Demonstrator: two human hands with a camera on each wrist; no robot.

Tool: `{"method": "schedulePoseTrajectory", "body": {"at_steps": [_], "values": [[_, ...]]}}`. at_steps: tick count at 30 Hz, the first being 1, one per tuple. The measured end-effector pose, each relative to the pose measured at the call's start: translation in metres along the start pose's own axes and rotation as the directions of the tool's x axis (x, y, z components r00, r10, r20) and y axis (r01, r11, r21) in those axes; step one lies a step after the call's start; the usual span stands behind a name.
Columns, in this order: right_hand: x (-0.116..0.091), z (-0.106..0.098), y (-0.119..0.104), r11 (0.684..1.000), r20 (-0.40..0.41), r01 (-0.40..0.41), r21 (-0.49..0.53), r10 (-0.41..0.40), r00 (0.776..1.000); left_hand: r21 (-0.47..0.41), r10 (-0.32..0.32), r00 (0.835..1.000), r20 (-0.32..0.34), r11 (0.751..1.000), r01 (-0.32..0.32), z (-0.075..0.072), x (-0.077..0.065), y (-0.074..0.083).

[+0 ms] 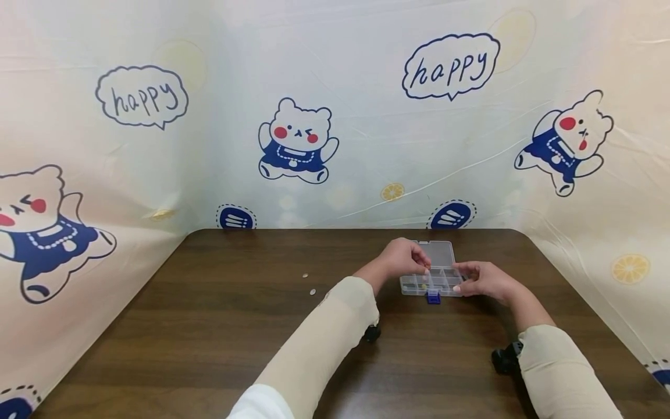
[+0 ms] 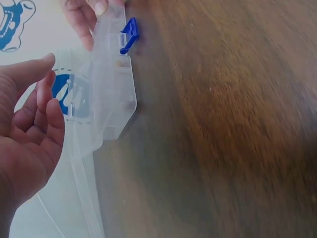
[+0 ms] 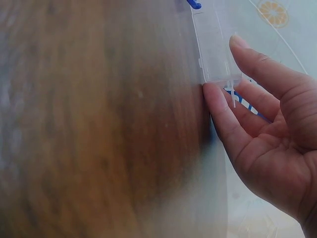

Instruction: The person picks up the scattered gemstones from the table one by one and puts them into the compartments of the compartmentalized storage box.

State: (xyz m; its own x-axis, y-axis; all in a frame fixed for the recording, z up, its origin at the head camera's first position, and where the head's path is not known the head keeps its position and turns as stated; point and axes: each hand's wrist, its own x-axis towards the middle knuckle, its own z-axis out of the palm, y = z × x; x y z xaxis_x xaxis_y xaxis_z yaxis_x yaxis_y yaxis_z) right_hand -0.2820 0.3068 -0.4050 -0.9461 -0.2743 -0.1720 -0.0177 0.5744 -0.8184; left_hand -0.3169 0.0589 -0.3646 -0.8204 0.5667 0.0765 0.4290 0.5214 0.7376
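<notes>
A clear plastic compartment box (image 1: 444,281) with a blue latch (image 1: 433,298) lies on the table, its clear lid (image 1: 441,254) raised at the back. A few small coloured bits lie in its front left compartments. My left hand (image 1: 403,257) is above the left compartments, thumb and forefinger together. A small orange piece (image 1: 428,267) shows at those fingertips; its kind is too small to tell. With thumb and fingers, my right hand (image 1: 484,279) grips the box's right end. In the right wrist view, the right hand (image 3: 277,124) has its thumb above the box corner.
Two small pale flat pieces (image 1: 312,291) lie on the brown wooden table (image 1: 251,337), left of the box. A patterned cloth (image 1: 366,145) with bears hangs behind the table and at both sides. Black wrist cameras (image 1: 506,358) sit under the forearms.
</notes>
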Motion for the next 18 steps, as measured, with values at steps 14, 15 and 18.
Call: {"method": "schedulePoseTrajectory", "body": {"at_steps": [14,15,18], "values": [[0.003,-0.001,0.004,1.000,-0.001,0.010,-0.004,-0.010,1.000,0.022,-0.053,0.996,-0.077,0.998,0.055,0.020,0.016,-0.003],[0.003,-0.001,0.004,1.000,-0.002,0.012,-0.006,-0.012,1.000,0.010,-0.057,0.995,-0.081,0.998,0.058,0.022,0.017,-0.003],[0.002,-0.001,0.004,1.000,-0.006,0.020,-0.015,-0.020,1.000,-0.042,-0.083,0.992,-0.095,0.996,0.080,0.028,0.018,-0.003]]}}
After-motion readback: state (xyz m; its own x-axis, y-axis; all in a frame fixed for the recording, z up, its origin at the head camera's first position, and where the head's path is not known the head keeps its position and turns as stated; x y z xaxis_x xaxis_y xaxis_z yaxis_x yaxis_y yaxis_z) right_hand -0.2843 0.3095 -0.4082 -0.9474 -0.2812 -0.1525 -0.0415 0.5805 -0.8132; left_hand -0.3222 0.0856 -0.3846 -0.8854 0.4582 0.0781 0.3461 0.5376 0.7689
